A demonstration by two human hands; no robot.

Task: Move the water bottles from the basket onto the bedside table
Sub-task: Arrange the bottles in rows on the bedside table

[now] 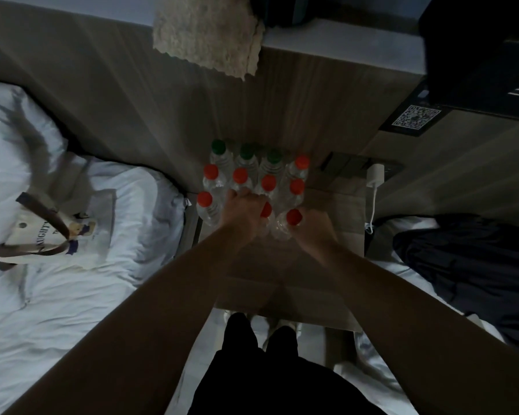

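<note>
Legs: your dark trousers (270, 375) are filling the bottom of the view, and you are standing between two beds.
Left hand: your left hand (242, 211) is reaching into the cluster of bottles, its fingers (244, 193) curling closed around a clear plastic water bottle with a red cap (266, 210), which is mostly hidden behind the hand.
Right hand: your right hand (311, 225) is wrapping the body of the nearest clear red-capped water bottle (291, 221); its fingers are lying out of sight behind the bottle, though the hand is plainly gripping it.
Bottles: the group of clear plastic water bottles (253, 181) is standing upright and packed tightly together on the wood-grain bedside counter (318, 211); three green caps are lining the back row, red caps are topping the others.
Left bed: the white-sheeted bed (72, 295) is carrying a cream cloth tote bag with brown straps and a printed picture (54, 235).
Right bed: a dark garment (474, 265) is lying on it.
Wall side: a white charger plug (375, 175) is sitting in a socket, its cable hanging down beside the counter.
Above: a shaggy cream towel (207, 34) is hanging over the headboard panel.
</note>
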